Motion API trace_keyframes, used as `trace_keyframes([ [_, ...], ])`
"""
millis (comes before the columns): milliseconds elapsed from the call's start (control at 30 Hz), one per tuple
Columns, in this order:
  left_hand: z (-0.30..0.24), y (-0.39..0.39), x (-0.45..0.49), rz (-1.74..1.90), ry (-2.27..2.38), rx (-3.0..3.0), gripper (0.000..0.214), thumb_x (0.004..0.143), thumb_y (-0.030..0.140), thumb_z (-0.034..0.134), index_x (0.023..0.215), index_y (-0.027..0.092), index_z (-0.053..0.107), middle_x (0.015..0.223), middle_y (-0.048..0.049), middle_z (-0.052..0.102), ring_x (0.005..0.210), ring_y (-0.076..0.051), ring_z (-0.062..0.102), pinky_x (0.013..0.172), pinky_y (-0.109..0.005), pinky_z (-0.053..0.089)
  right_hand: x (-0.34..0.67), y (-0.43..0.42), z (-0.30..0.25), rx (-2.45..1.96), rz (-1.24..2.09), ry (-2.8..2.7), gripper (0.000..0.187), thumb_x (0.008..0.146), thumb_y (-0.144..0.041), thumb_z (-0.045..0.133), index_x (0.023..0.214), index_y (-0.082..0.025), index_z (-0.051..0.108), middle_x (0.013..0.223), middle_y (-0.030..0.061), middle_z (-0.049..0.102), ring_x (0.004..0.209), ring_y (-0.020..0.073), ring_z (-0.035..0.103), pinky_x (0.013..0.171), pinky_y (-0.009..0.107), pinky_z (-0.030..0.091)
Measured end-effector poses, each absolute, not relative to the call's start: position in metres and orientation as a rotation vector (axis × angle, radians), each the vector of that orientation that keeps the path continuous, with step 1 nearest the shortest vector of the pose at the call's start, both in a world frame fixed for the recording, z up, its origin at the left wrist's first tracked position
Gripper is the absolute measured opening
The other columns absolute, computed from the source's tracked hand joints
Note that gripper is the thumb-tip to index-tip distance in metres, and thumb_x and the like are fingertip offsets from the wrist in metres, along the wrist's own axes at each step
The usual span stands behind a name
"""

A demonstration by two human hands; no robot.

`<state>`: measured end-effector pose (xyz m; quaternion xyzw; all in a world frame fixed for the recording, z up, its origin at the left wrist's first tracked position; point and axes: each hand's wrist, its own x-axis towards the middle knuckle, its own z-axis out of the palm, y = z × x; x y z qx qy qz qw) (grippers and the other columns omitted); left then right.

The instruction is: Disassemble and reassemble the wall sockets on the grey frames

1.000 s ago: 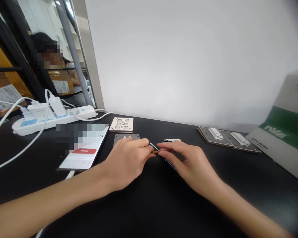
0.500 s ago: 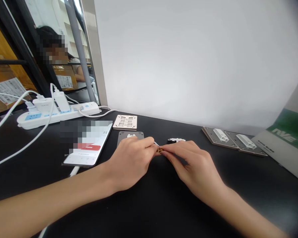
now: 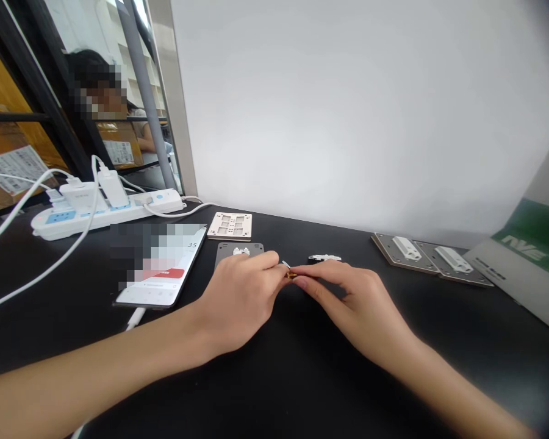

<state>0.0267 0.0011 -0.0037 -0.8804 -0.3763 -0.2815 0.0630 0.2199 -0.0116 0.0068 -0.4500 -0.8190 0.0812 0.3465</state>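
My left hand (image 3: 240, 299) and my right hand (image 3: 348, 302) meet fingertip to fingertip over the black table (image 3: 274, 378). Both are pinched on a tiny part with a gold tip (image 3: 291, 275) and a thin pale end; most of it is hidden by the fingers. Just behind my left hand lies a grey plate (image 3: 240, 249) with a small white piece on it. A small white and black part (image 3: 324, 258) lies behind my right hand.
A phone (image 3: 162, 268) with a lit screen lies left of my hands, its cable running toward me. A cream slotted plate (image 3: 230, 225) sits beyond it. A white power strip (image 3: 105, 210) with chargers is far left. Two plates with white parts (image 3: 427, 255) and a green-white box (image 3: 531, 262) are right. A person sits behind glass.
My hands have drawn closer together, so the fingertips now touch around the small part. The view has shifted slightly. The phone's number changed from 34 to 35.
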Motion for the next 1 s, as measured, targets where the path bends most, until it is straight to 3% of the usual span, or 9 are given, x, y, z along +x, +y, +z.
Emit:
trace_keyframes([
  [133,-0.006,-0.001,0.027,-0.812,-1.011,-2.638,0.034,0.099,0.021,0.042,0.079,0.015,0.068,0.071,-0.0005,0.057,0.056,-0.013,0.05,0.055,-0.029,0.039,0.217,-0.014,0.008,-1.232,0.177,-2.097,0.016,0.089,-0.024,0.06,0.081,-0.026,0.073,0.08,-0.003,0.076,0.067,0.0157,0.069,0.06,0.027,0.052],
  [433,-0.001,0.003,0.023,-0.847,-1.239,-2.655,0.023,0.097,0.023,0.051,0.087,0.016,0.071,0.07,0.0005,0.058,0.062,-0.013,0.058,0.059,-0.026,0.044,0.257,0.005,0.013,-1.269,-0.264,-2.257,0.014,0.093,-0.023,0.055,0.094,-0.02,0.068,0.089,0.0032,0.074,0.079,0.0193,0.065,0.076,0.036,0.047],
  [733,0.019,0.027,0.049,-0.558,-1.147,-2.807,0.027,0.097,0.028,0.049,0.084,0.022,0.072,0.075,0.002,0.061,0.067,-0.013,0.06,0.059,-0.025,0.04,0.28,0.016,0.01,-1.516,-0.204,-2.419,0.009,0.087,-0.023,0.062,0.081,-0.019,0.069,0.078,0.0032,0.068,0.075,0.0197,0.061,0.066,0.031,0.045],
  [1000,0.024,0.046,0.097,-0.181,-1.036,-2.861,0.035,0.096,0.03,0.045,0.073,0.019,0.068,0.078,-0.0028,0.064,0.063,-0.018,0.062,0.051,-0.027,0.035,0.276,0.014,0.011,-1.743,-0.122,-2.348,0.018,0.089,-0.031,0.06,0.078,-0.02,0.069,0.079,0.0037,0.067,0.074,0.0191,0.063,0.059,0.028,0.04],
])
